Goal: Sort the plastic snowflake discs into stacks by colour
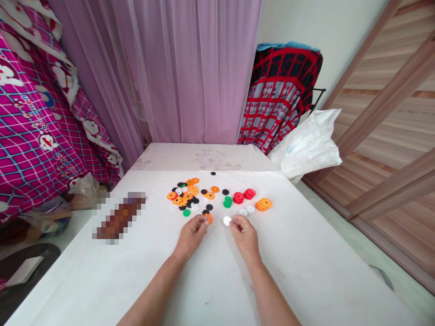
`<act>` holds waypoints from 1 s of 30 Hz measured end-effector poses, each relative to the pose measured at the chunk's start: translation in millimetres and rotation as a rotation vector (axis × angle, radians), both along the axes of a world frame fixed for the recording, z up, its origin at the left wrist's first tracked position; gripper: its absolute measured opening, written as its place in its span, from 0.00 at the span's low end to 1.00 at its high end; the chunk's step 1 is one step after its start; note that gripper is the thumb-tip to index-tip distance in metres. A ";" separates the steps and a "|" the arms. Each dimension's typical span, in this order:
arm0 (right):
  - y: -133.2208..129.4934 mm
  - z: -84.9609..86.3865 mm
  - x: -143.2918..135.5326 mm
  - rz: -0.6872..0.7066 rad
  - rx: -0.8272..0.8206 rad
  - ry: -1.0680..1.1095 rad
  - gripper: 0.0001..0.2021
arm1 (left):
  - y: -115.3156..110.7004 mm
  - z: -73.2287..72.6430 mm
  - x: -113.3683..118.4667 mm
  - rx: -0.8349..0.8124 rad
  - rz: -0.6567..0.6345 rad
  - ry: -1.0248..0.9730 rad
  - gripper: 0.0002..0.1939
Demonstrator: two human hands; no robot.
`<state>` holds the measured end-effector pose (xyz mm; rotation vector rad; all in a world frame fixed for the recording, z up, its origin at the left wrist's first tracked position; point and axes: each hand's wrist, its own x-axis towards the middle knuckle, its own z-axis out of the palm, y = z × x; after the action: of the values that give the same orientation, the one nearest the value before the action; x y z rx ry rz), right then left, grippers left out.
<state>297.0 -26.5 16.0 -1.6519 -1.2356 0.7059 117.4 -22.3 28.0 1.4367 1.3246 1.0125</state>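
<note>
My right hand (245,232) pinches a white notched plastic disc (227,221) by its edge, just over the table. To its left, my left hand (193,234) has its fingers closed at an orange notched disc (210,218). Black discs (206,212) lie right behind those fingertips. A mixed heap of discs (185,197) in orange, black, white and green spreads beyond my left hand. Beyond my right hand are sorted groups: green discs (227,202), red discs (239,198), white discs (247,210) and orange discs (264,204).
A white cloth covers the table (204,280). One black disc (213,173) lies near the far end. On the left is a blurred-out reddish-brown object (120,217). A white plastic bag (306,145) stands past the right edge, and purple curtains (190,72) hang behind.
</note>
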 end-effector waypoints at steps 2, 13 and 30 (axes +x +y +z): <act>5.4 1.6 4.1 -0.053 -0.029 -0.064 0.13 | -1.5 1.2 -1.3 -0.021 0.032 0.002 0.18; 11.0 5.0 7.0 0.003 -0.073 -0.360 0.12 | -2.8 -2.9 -2.6 0.026 0.058 0.012 0.15; 15.2 30.5 -10.1 0.137 -0.288 -0.752 0.10 | -4.5 0.0 -2.9 -0.007 0.054 0.000 0.17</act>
<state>286.9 -11.3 46.5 -2.1908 -1.8472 0.3468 114.5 -26.8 28.1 1.4017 1.3722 1.0421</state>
